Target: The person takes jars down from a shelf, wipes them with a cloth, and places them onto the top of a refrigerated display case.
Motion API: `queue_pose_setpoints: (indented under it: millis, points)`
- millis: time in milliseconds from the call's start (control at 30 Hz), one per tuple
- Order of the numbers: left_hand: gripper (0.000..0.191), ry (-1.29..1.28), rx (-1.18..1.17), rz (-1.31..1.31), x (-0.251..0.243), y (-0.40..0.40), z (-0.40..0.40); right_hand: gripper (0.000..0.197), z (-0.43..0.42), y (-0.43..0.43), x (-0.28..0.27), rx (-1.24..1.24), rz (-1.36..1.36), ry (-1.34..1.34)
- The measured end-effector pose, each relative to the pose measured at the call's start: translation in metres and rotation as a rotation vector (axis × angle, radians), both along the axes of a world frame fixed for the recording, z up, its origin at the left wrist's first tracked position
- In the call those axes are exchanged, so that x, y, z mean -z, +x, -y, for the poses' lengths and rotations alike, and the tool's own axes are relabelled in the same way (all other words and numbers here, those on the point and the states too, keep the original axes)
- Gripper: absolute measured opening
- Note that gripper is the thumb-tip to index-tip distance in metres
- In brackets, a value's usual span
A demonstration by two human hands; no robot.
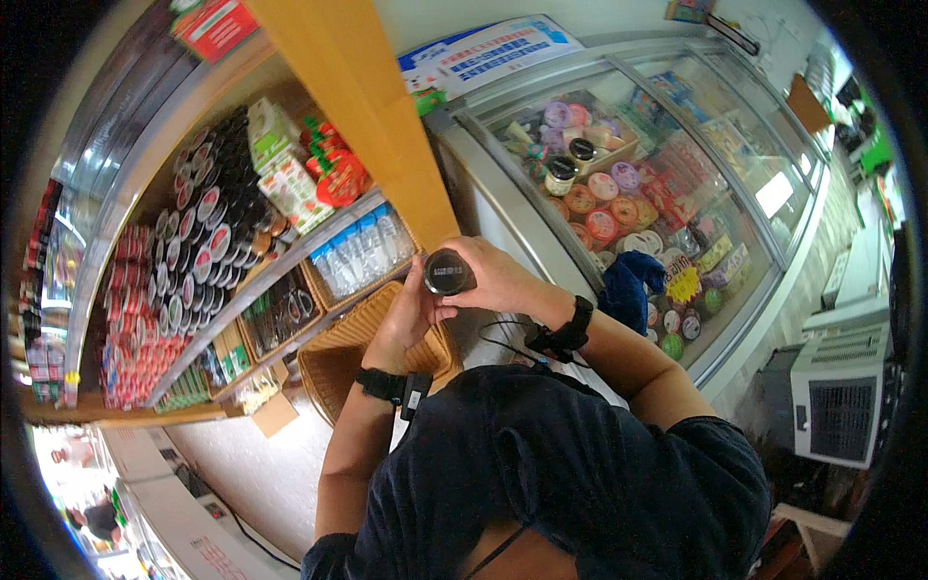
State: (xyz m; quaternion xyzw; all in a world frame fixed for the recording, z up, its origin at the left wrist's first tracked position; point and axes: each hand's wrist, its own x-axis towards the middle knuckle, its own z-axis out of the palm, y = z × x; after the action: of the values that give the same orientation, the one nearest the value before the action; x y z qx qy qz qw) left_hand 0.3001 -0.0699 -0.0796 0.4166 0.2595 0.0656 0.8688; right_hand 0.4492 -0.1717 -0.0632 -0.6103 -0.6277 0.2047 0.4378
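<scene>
A jar with a dark lid is held between both hands above the wicker basket's edge. My left hand curls around its left side, and my right hand grips it from the right with the fingers around the lid. The jar's body is mostly hidden beneath the lid. Two more jars with dark lids stand on the chest freezer's glass top to the right: one jar with pale contents and another jar just beyond it. A dark blue cloth lies on the freezer's near edge.
The glass-topped chest freezer holds tubs and packets. Shelves at left carry stacked lidded cups, small cartons and a basket of wrapped items. A large wicker basket stands below. An air cooler is at right; people appear at lower left.
</scene>
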Motion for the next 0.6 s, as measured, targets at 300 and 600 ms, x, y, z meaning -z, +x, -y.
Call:
queue_pose_setpoints:
  millis: [300,600]
  points:
    - [0.048,0.117,0.016,-0.148,0.016,0.003,-0.005,0.059,0.057,0.111,0.033,0.503,-0.109,-0.01]
    - [0.027,0.011,-0.151,-0.227,0.029,-0.014,-0.009,0.06,0.082,0.205,0.084,0.768,-0.228,0.001]
